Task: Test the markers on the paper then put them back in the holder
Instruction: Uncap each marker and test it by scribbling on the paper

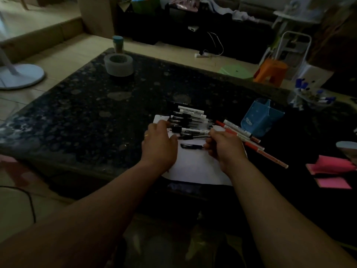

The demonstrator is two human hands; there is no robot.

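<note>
left hand (159,144) rests spread on the paper (195,165) at the worktop's (92,113) near edge. right hand (225,146) pinches a black marker (191,146). blue holder (260,118) sits tilted toward the right edge.

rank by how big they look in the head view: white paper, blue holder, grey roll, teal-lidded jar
1. white paper, largest even though partly covered
2. blue holder
3. grey roll, which sits farther back, so its true size against the holder is unsure
4. teal-lidded jar, smallest, and also farthest away
</note>
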